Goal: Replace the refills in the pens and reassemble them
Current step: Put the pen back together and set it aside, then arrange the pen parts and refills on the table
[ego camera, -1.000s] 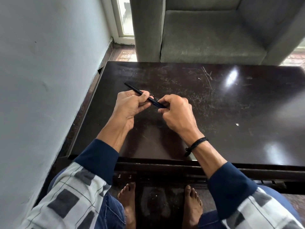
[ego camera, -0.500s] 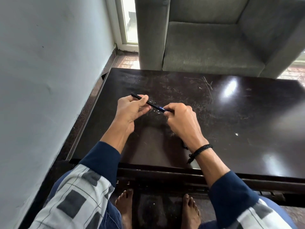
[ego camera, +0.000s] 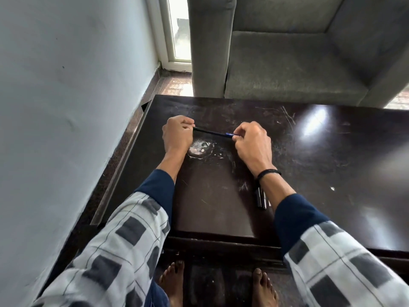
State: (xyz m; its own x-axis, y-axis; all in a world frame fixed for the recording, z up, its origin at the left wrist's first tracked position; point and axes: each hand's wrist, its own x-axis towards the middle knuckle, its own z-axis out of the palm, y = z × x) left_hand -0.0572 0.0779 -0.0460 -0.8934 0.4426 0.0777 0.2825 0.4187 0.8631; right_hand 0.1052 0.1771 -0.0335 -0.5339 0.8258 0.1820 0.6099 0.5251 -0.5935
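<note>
A thin black pen (ego camera: 211,132) with a blue band near its right end is held level above the dark table (ego camera: 309,165). My left hand (ego camera: 177,135) pinches its left end. My right hand (ego camera: 252,142) pinches the right end at the blue band. Both ends are hidden inside my fingers, so I cannot tell whether the pen is in one piece or being pulled apart. Two or three more dark pen parts (ego camera: 261,199) lie on the table under my right forearm, partly hidden by it.
A pale wall (ego camera: 66,107) runs close along the table's left edge. A grey armchair (ego camera: 287,63) stands right behind the table's far edge. A whitish scuffed patch (ego camera: 199,149) marks the tabletop below the pen. My bare feet (ego camera: 217,289) rest under the near edge.
My hands have drawn apart along the pen, so more of its length shows between them. The view has tilted, uncovering the pen parts under my right forearm.
</note>
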